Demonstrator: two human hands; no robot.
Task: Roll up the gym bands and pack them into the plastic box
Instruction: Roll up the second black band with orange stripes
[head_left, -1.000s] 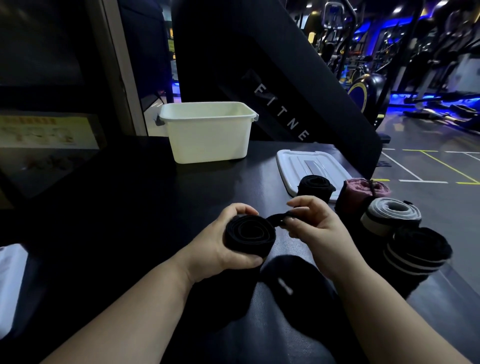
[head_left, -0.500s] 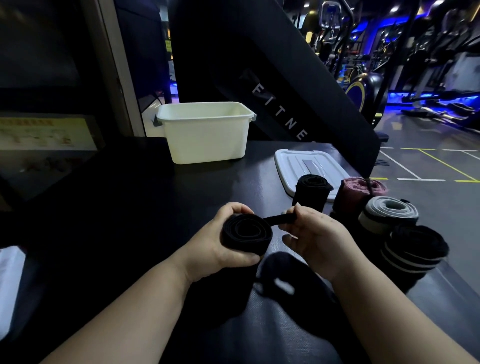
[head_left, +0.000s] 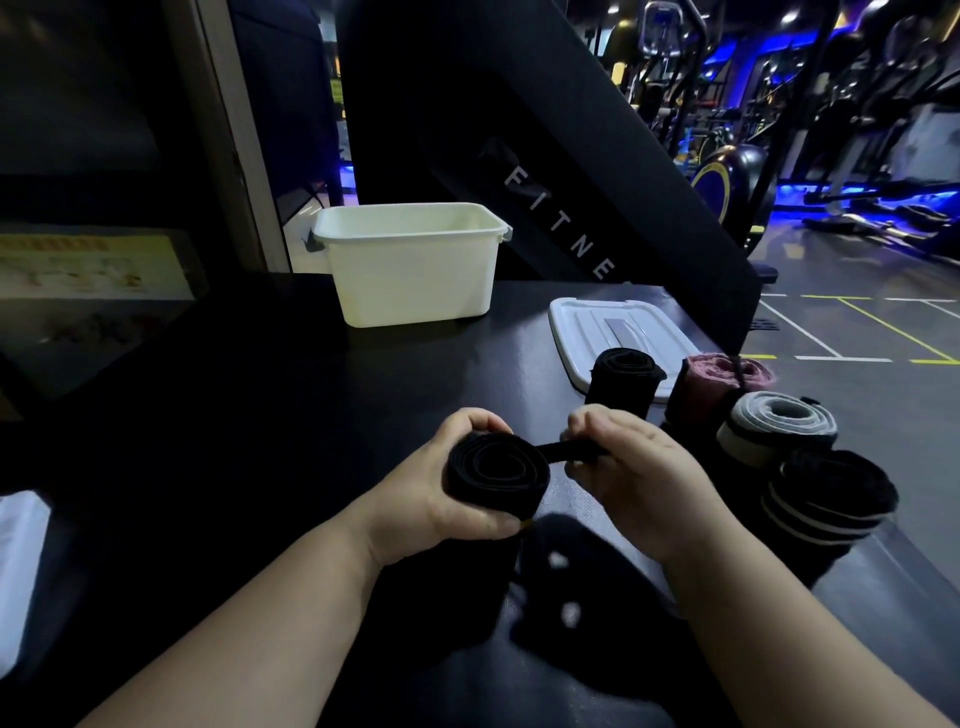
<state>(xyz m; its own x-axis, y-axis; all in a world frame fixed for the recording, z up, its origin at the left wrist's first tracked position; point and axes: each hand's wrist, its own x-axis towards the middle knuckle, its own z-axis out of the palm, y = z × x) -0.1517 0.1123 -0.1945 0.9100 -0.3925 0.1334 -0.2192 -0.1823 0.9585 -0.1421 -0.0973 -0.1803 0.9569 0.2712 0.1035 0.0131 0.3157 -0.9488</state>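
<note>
My left hand (head_left: 441, 499) grips a half-rolled black gym band (head_left: 496, 470) just above the dark table, its coiled end facing me. My right hand (head_left: 631, 473) pinches the band's loose strap stretched out to the right of the roll. The rest of the band hangs down below into shadow. Rolled bands stand upright at the right: a black one (head_left: 623, 382), a pink one (head_left: 719, 382), a grey-and-white one (head_left: 776, 428) and a black one with white stripes (head_left: 831, 499). The white plastic box (head_left: 410, 262) stands open at the table's far side.
The box's white lid (head_left: 597, 332) lies flat right of the box, behind the rolled bands. A black slanted panel with white lettering (head_left: 561, 223) rises behind the table. The table's right edge drops to the gym floor. A white object (head_left: 21, 577) lies at the left edge.
The roll in my left hand has grown slightly as more strap wound on. My right hand has shifted its pinch along the strap, which now runs flatter to the right.
</note>
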